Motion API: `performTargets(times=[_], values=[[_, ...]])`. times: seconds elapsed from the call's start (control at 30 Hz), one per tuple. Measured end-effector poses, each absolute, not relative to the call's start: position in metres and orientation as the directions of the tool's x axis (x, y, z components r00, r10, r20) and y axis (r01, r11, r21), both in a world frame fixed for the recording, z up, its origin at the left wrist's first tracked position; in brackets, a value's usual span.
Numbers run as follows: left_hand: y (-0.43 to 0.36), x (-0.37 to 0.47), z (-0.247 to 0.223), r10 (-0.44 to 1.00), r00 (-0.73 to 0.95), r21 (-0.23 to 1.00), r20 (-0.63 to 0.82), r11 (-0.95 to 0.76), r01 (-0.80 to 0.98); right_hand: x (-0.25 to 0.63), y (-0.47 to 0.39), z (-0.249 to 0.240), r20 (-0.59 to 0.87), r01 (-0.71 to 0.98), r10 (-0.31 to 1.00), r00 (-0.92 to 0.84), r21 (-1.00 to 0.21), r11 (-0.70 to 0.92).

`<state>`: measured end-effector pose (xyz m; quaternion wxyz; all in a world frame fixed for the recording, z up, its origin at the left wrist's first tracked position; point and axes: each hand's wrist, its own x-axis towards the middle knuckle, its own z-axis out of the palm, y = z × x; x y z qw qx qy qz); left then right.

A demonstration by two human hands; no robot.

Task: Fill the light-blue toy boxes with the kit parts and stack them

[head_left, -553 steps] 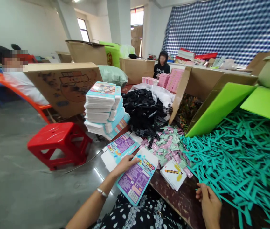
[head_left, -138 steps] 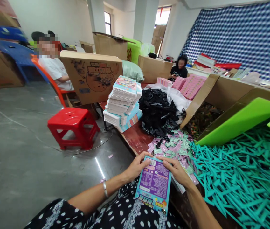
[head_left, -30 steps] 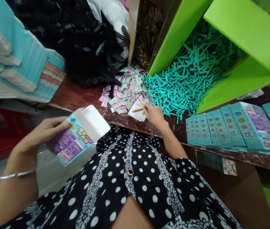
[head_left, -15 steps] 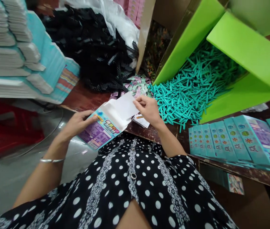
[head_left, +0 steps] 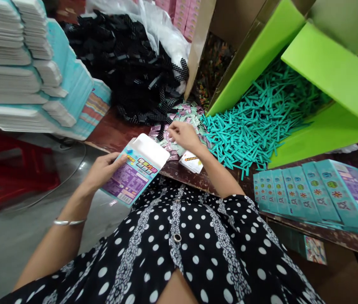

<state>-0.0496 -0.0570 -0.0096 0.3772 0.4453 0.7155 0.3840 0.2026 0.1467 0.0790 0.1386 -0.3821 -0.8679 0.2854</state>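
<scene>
My left hand (head_left: 103,171) is closed on the left edge of a flat teal and purple printed carton (head_left: 130,179), its thumb on the front. The carton's white flap stands open, pointing up and right. My right hand (head_left: 183,134) is over a pile of small pink and green packets (head_left: 185,112), fingers curled and pressed together at the tips. Whatever they may pinch is too small to make out. Just below that wrist lies a small stack of white cards (head_left: 191,161), printed with an orange and black design.
Many teal plastic sticks (head_left: 245,126) spill from a bright green box (head_left: 333,71) at right. Filled teal cartons (head_left: 295,190) stand in a row on the table. Flat carton stacks (head_left: 4,80) and a black fabric heap (head_left: 125,63) are at left. A red stool (head_left: 11,169) is on the floor.
The white card my right hand held at the carton's opening is now out of sight. That hand has moved up and left onto the packets. My left hand still holds the carton.
</scene>
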Motion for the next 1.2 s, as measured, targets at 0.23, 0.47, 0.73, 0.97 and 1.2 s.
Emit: performTargets(times=[0.23, 0.47, 0.73, 0.97, 1.2], values=[[-0.064, -0.058, -0.034, 0.899, -0.324, 0.863, -0.295, 0.397, 0.314, 0.195, 0.238, 0.059, -0.037, 0.799, 0.811, -0.583, -0.205, 0.565], [-0.064, -0.055, -0.038, 0.884, -0.336, 0.856, -0.324, 0.426, 0.294, 0.141, 0.246, 0.043, 0.032, 0.759, 0.781, -0.624, -0.212, 0.616], [-0.066, -0.058, -0.048, 0.879, -0.342, 0.873, -0.331, 0.423, 0.243, 0.107, 0.235, 0.048, -0.011, 0.658, 0.659, -0.752, -0.071, 0.75], [-0.065, -0.049, -0.047, 0.894, -0.358, 0.914, -0.268, 0.354, 0.2, 0.094, 0.212, 0.055, -0.082, 0.577, 0.579, -0.812, 0.042, 0.816], [-0.062, -0.051, -0.051, 0.917, -0.34, 0.948, -0.209, 0.276, 0.161, 0.101, 0.225, 0.058, 0.027, 0.648, 0.647, -0.762, 0.017, 0.761]])
